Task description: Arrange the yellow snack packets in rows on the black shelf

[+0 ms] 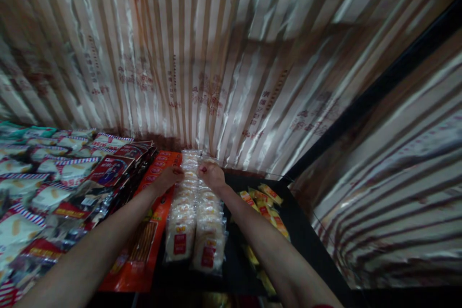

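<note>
Two rows of flat, pale, round snacks in clear wrappers with red labels run away from me, a left row (181, 233) and a right row (210, 245), their packets overlapping. My left hand (170, 178) reaches the far part of the left row from its left side. Its fingers are curled at the wrappers' edge; what they pinch, if anything, is too dim to make out. Over the far end of the right row is my right hand (212, 175), closed, with clear wrapper showing just beyond its fingers. The packets beneath this hand are partly hidden.
Orange snack bags (144, 269) lie left of the rows, partly under my left forearm. Further left are many white packets (67, 168) and dark packets (111, 169). Yellow packets (265, 202) lie on the black table (306, 236) at right. Behind hangs a striped curtain (187, 57) and a dark pole (361, 96).
</note>
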A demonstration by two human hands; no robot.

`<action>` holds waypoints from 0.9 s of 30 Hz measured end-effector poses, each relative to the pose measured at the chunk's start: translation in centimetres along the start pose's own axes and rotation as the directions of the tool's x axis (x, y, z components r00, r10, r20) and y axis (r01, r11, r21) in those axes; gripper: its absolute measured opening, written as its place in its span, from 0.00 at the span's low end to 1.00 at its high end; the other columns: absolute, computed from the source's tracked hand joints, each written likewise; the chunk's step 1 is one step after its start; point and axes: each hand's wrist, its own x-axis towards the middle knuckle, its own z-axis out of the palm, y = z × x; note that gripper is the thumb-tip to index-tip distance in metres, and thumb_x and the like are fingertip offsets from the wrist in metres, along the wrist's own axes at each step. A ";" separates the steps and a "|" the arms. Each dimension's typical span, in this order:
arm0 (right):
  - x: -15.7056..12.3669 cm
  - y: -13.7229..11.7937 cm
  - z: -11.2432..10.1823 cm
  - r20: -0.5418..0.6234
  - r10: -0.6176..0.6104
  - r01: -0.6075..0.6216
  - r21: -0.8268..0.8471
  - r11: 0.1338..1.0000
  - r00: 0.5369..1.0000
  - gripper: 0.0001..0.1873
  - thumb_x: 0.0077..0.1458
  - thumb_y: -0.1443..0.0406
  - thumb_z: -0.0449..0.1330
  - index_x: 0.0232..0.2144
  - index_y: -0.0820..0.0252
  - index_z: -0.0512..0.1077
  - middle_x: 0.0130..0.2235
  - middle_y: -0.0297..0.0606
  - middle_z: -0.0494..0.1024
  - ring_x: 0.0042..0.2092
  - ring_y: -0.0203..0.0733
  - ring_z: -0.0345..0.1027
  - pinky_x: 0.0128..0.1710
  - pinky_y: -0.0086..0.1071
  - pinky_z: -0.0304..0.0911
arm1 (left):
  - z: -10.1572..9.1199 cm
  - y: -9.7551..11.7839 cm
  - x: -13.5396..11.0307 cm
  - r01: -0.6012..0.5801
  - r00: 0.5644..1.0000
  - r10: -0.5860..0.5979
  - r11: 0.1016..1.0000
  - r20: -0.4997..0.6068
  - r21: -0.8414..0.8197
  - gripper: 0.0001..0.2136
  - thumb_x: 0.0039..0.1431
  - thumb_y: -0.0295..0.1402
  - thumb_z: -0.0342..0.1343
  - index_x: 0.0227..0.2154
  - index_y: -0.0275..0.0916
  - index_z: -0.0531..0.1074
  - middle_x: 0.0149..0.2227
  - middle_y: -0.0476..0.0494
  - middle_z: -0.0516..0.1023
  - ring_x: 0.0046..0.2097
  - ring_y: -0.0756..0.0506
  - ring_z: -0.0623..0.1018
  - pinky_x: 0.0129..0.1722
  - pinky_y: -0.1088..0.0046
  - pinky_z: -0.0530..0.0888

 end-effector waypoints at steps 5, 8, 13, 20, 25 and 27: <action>0.0 0.0 -0.4 0.017 -0.013 0.013 0.013 1.000 1.000 0.05 0.48 0.66 0.58 0.31 0.55 0.72 0.31 0.32 0.76 0.35 0.36 0.67 0.36 0.26 0.59 | 0.7 0.2 -0.3 0.011 0.998 -0.013 1.000 -0.065 -0.025 0.04 0.37 0.28 0.53 0.21 0.36 0.70 0.19 0.53 0.69 0.22 0.53 0.66 0.23 0.77 0.62; 0.0 0.2 -0.4 0.002 -0.042 0.042 0.027 0.999 0.999 0.08 0.47 0.68 0.59 0.34 0.55 0.70 0.31 0.32 0.75 0.35 0.37 0.66 0.35 0.27 0.59 | 0.8 0.1 -0.2 -0.006 0.994 0.003 1.000 -0.113 -0.022 0.03 0.37 0.27 0.53 0.20 0.36 0.70 0.19 0.52 0.69 0.23 0.53 0.66 0.23 0.77 0.62; -0.2 0.7 -0.3 -0.003 -0.130 0.130 0.065 0.989 0.992 0.06 0.47 0.71 0.56 0.29 0.56 0.70 0.30 0.31 0.74 0.34 0.35 0.65 0.35 0.25 0.58 | 0.8 -0.2 -0.1 -0.024 0.987 0.029 0.999 -0.159 0.033 0.02 0.39 0.26 0.52 0.19 0.36 0.69 0.20 0.51 0.70 0.23 0.52 0.67 0.24 0.77 0.62; -0.4 1.4 -0.4 -0.015 -0.230 0.230 0.061 0.971 0.973 0.07 0.49 0.70 0.56 0.30 0.55 0.72 0.31 0.32 0.74 0.36 0.36 0.65 0.40 0.27 0.58 | 1.0 -0.3 -0.5 -0.035 0.980 0.038 0.999 -0.196 0.018 0.04 0.43 0.29 0.51 0.22 0.36 0.70 0.22 0.50 0.71 0.25 0.52 0.68 0.25 0.77 0.63; -0.5 1.8 -0.3 -0.002 -0.216 0.216 0.064 0.974 0.976 0.14 0.55 0.60 0.55 0.21 0.57 0.73 0.28 0.33 0.74 0.35 0.36 0.65 0.40 0.28 0.59 | 1.1 -0.8 -0.2 -0.027 0.967 0.041 0.998 -0.250 0.059 0.05 0.44 0.30 0.52 0.23 0.36 0.71 0.24 0.48 0.73 0.26 0.50 0.70 0.26 0.77 0.64; -0.6 1.7 -0.4 0.018 -0.212 0.211 0.071 0.975 0.977 0.10 0.53 0.60 0.58 0.23 0.56 0.74 0.29 0.33 0.75 0.35 0.36 0.65 0.39 0.27 0.59 | 1.2 -0.9 0.0 -0.042 0.968 0.055 0.997 -0.246 0.057 0.05 0.44 0.30 0.52 0.24 0.36 0.71 0.25 0.47 0.74 0.27 0.50 0.71 0.27 0.76 0.65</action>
